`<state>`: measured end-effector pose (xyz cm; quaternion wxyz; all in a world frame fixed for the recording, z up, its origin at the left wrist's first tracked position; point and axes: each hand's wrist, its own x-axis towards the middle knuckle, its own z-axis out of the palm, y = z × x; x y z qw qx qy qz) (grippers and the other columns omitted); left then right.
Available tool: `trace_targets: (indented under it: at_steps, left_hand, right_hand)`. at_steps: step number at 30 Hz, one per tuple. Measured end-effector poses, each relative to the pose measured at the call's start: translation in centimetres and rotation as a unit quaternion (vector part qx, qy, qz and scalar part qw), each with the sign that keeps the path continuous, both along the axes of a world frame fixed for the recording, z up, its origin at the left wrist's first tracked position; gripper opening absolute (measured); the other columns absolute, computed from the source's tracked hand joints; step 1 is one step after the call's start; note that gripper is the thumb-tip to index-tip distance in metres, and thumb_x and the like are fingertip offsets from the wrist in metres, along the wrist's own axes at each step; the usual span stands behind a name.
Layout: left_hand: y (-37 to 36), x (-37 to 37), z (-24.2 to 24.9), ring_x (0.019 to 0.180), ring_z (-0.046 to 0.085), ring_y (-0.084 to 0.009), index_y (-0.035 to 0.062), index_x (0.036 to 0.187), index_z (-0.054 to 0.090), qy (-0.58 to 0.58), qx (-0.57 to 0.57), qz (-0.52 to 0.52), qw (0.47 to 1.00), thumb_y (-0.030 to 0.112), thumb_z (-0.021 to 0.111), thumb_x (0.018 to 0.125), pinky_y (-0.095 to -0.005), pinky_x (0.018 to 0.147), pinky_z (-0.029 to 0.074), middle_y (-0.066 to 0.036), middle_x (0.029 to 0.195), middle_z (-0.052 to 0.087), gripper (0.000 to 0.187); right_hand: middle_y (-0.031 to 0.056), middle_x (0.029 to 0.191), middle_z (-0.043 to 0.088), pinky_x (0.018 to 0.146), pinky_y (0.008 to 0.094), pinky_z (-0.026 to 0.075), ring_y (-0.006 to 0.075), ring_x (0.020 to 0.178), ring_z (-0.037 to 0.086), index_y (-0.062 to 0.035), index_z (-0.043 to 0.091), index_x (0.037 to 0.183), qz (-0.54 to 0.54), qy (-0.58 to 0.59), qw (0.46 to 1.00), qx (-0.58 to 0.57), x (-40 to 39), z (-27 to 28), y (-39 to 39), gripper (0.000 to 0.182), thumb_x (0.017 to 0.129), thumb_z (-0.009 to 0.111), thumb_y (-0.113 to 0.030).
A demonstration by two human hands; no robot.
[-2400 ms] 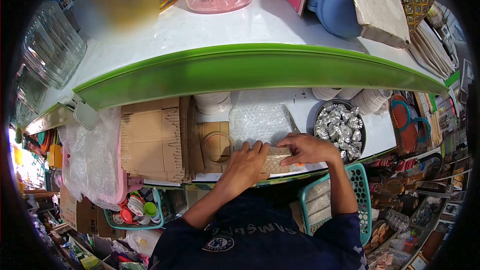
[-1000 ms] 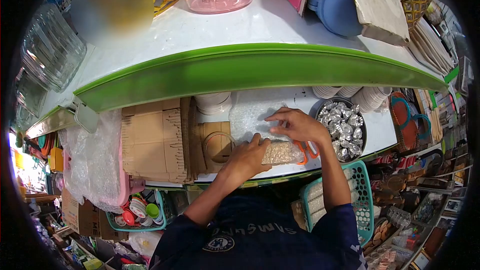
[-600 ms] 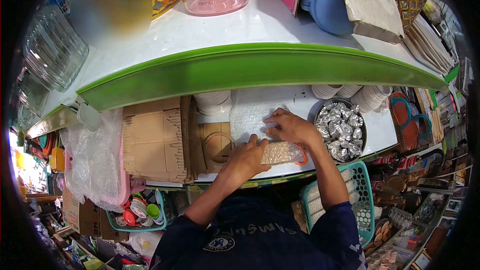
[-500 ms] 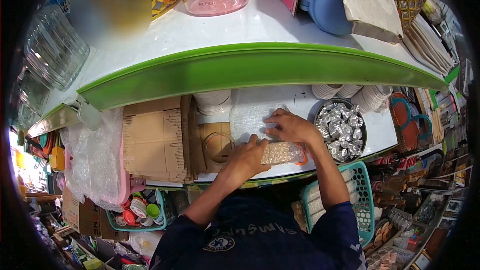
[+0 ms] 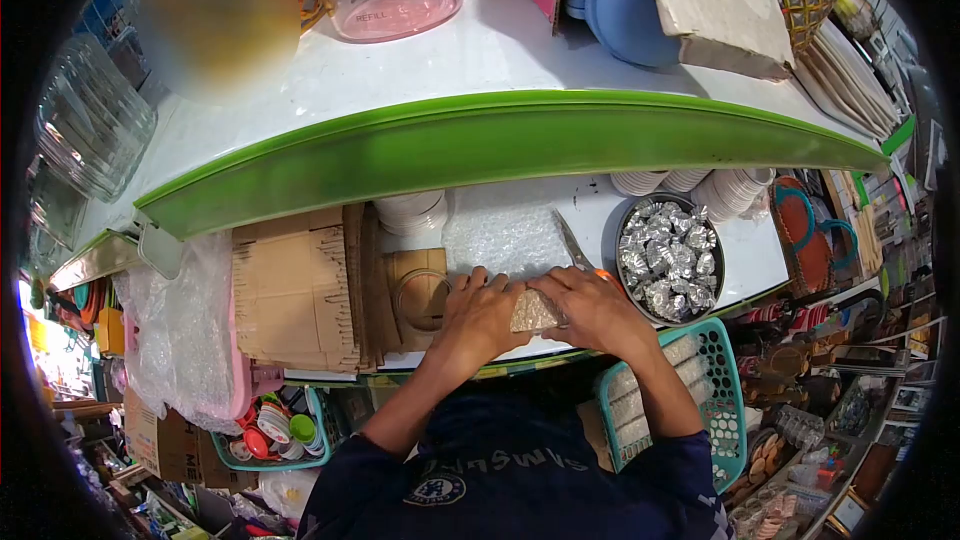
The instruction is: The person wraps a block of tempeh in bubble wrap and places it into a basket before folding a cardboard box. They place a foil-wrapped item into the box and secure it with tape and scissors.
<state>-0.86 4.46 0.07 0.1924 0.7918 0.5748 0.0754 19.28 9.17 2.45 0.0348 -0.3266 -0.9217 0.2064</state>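
Note:
A brownish bundle in bubble wrap lies at the front of the white lower shelf. My left hand is closed around its left end, fingertips at the edge of a clear bubble wrap sheet. On the other end my right hand is closed too, with its fingers bent over the wrap. Scissors with an orange handle rest just beyond the right hand, partly on the sheet. Left of my left hand, a roll of tape lies on a piece of cardboard.
A dark round pan of crumpled-looking silver foil pieces sits to the right. Stacked cardboard stands left, and white dishes behind. A green-edged upper shelf overhangs. Below right is a teal basket with wrapped bundles.
My right hand has come off the bubble wrap sheet and down onto the bundle, uncovering the scissors. Both hands now hold the bundle, and the view has shifted slightly.

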Motion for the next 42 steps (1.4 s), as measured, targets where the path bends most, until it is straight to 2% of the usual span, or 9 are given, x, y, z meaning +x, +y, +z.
trace_targets:
  at_steps: [6, 8, 11, 20, 27, 33, 39, 42]
  left_hand:
    - [-0.8, -0.2, -0.5, 0.114, 0.054, -0.0361, 0.0052, 0.12, 0.057, -0.044, 0.026, -0.026, 0.998, 0.044, 0.078, 0.074, -0.0479, 0.101, 0.04, -0.016, 0.111, 0.062, 0.063]
    - [-1.4, -0.1, 0.4, 0.114, 0.055, -0.0384, 0.0046, 0.118, 0.054, -0.073, -0.022, 0.01, 0.997, 0.043, 0.078, 0.076, -0.048, 0.1, 0.042, -0.02, 0.11, 0.061, 0.062]
    - [-1.8, -0.1, -0.3, 0.114, 0.055, -0.0401, 0.0041, 0.117, 0.052, -0.058, -0.017, -0.015, 0.998, 0.043, 0.078, 0.077, -0.0484, 0.1, 0.042, -0.023, 0.11, 0.06, 0.062]
    - [-2.1, -0.2, 0.5, 0.115, 0.052, -0.0355, 0.0018, 0.113, 0.056, -0.046, 0.025, -0.012, 0.999, 0.04, 0.078, 0.078, -0.0466, 0.099, 0.042, -0.018, 0.115, 0.054, 0.057]
    - [-1.8, -0.3, 0.2, 0.114, 0.052, -0.0353, 0.0014, 0.116, 0.058, -0.055, -0.004, -0.015, 0.998, 0.035, 0.077, 0.079, -0.0456, 0.097, 0.042, -0.017, 0.114, 0.053, 0.054]
    - [-2.2, -0.1, 0.2, 0.114, 0.051, -0.0357, 0.0013, 0.114, 0.057, -0.112, 0.066, 0.002, 0.992, 0.032, 0.076, 0.08, -0.0452, 0.098, 0.042, -0.017, 0.115, 0.052, 0.049]
    - [-3.5, 1.1, 0.5, 0.115, 0.049, -0.0352, 0.0033, 0.119, 0.054, -0.04, 0.161, -0.005, 0.986, 0.027, 0.075, 0.081, -0.0461, 0.101, 0.038, -0.016, 0.117, 0.05, 0.049]
    - [-4.0, 1.3, 0.2, 0.117, 0.049, -0.0349, 0.0027, 0.122, 0.054, -0.053, 0.158, -0.013, 0.986, 0.025, 0.075, 0.081, -0.0456, 0.104, 0.036, -0.016, 0.119, 0.05, 0.051]
  right_hand:
    - [0.0147, 0.116, 0.063, 0.096, 0.0438, 0.048, 0.0359, 0.112, 0.059, -0.0055, 0.057, 0.121, -0.021, 0.034, 0.999, -0.018, 0.8, -0.2, -0.9, 0.057, 0.074, 0.081, -0.028]
    - [0.0149, 0.111, 0.064, 0.094, 0.043, 0.048, 0.0367, 0.108, 0.06, -0.0054, 0.058, 0.118, -0.017, 0.043, 0.998, -0.031, 1.1, -0.3, -1.3, 0.054, 0.074, 0.081, -0.027]
    - [0.0157, 0.11, 0.063, 0.094, 0.043, 0.049, 0.0369, 0.108, 0.06, -0.0048, 0.058, 0.116, -0.019, 0.042, 0.997, -0.068, 1.3, 0.2, -1.6, 0.053, 0.074, 0.081, -0.027]
    - [0.0158, 0.111, 0.061, 0.093, 0.0434, 0.048, 0.0375, 0.11, 0.057, -0.0042, 0.058, 0.118, -0.012, 0.064, 0.995, -0.075, 1.4, -0.2, -1.0, 0.056, 0.075, 0.082, -0.029]
    - [0.0175, 0.114, 0.061, 0.095, 0.0415, 0.047, 0.0373, 0.113, 0.057, -0.0048, 0.059, 0.12, -0.011, 0.064, 0.993, -0.103, 1.5, -0.4, -0.2, 0.057, 0.075, 0.082, -0.03]
    - [0.0201, 0.113, 0.064, 0.092, 0.0419, 0.049, 0.0381, 0.108, 0.061, -0.0042, 0.06, 0.119, -0.012, 0.072, 0.988, -0.138, 1.4, -0.2, 1.0, 0.057, 0.075, 0.083, -0.031]
    - [0.0181, 0.114, 0.063, 0.093, 0.0411, 0.049, 0.0365, 0.112, 0.06, -0.0038, 0.061, 0.118, 0.0, 0.075, 0.979, -0.188, 1.5, -0.8, 2.3, 0.057, 0.076, 0.082, -0.036]
    - [0.0163, 0.111, 0.064, 0.089, 0.0408, 0.051, 0.0371, 0.103, 0.063, -0.003, 0.064, 0.117, 0.006, 0.104, 0.984, -0.148, 1.6, -1.6, 2.6, 0.06, 0.073, 0.084, -0.039]
